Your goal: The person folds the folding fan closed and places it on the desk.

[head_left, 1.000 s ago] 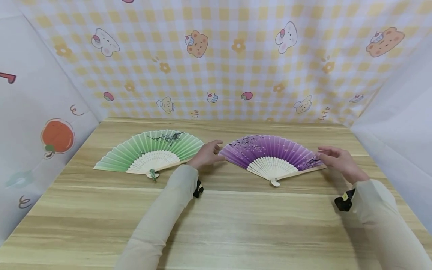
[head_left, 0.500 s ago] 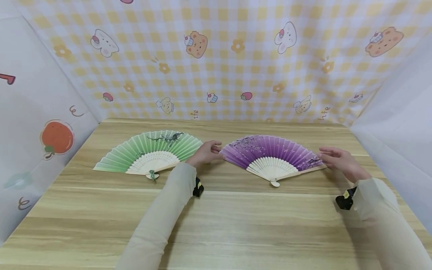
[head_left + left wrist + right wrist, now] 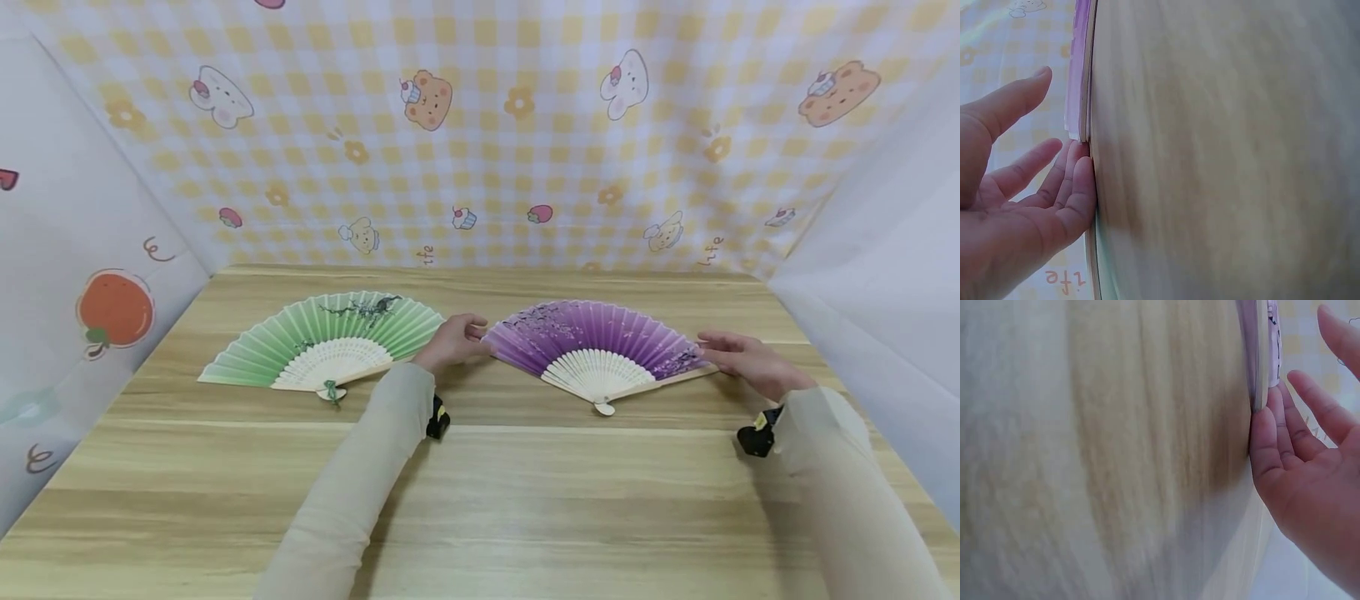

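Note:
A purple folding fan point(image 3: 600, 329), spread wide, lies on the wooden table between my two hands. Fingertips of my left hand point(image 3: 453, 342) touch its left end, and the left wrist view shows the thumb point(image 3: 1019, 103) raised off it. At the fan's right end rest the fingertips of my right hand point(image 3: 750, 360); in the right wrist view its thumb point(image 3: 1341, 337) stands apart from the fan. A green folding fan point(image 3: 330, 329), also spread, lies to the left, its right end partly hidden behind my left hand and wrist.
Both fans lie on the wooden table point(image 3: 555, 508), toward its back. A yellow checked cloth point(image 3: 487, 150) hangs behind the table, with white cloth walls at left and right. A black wrist device point(image 3: 757, 433) sits at the right cuff.
The head view has shifted slightly, so the whole scene sits a little further left. Both hands stay at the ends of the purple fan, and neither fan has visibly moved on the table.

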A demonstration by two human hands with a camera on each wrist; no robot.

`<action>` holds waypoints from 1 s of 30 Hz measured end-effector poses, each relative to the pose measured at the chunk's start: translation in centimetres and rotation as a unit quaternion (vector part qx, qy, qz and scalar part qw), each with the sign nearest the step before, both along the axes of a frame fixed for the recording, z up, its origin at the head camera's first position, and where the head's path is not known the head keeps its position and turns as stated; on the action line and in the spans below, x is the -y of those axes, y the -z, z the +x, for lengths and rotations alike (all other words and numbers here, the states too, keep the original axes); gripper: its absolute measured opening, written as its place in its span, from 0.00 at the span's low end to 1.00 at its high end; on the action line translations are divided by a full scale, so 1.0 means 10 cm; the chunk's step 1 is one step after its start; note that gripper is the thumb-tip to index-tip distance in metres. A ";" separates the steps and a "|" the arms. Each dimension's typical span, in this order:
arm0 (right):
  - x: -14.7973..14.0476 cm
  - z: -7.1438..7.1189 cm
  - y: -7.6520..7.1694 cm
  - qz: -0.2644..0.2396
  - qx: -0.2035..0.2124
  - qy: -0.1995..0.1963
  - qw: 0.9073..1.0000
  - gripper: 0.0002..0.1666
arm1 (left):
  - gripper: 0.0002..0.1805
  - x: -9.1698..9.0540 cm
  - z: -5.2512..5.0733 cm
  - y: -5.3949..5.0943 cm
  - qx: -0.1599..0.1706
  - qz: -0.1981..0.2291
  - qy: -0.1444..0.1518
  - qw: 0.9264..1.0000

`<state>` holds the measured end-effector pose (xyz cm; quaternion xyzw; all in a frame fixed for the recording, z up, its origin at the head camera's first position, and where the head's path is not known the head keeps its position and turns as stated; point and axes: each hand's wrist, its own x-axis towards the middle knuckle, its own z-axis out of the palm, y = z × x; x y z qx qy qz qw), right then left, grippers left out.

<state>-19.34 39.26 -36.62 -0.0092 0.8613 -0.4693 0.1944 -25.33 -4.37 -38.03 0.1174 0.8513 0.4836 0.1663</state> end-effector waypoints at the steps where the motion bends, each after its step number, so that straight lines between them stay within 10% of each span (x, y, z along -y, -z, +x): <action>1: 0.00 0.00 0.00 -0.005 0.001 0.000 1.000 0.40 | 0.31 0.00 0.00 0.01 0.000 -0.003 -0.002 1.000; 30: 0.06 -0.04 0.03 0.032 0.001 0.030 0.999 0.40 | 0.25 -0.10 0.10 -0.07 -0.018 -0.053 -0.041 0.998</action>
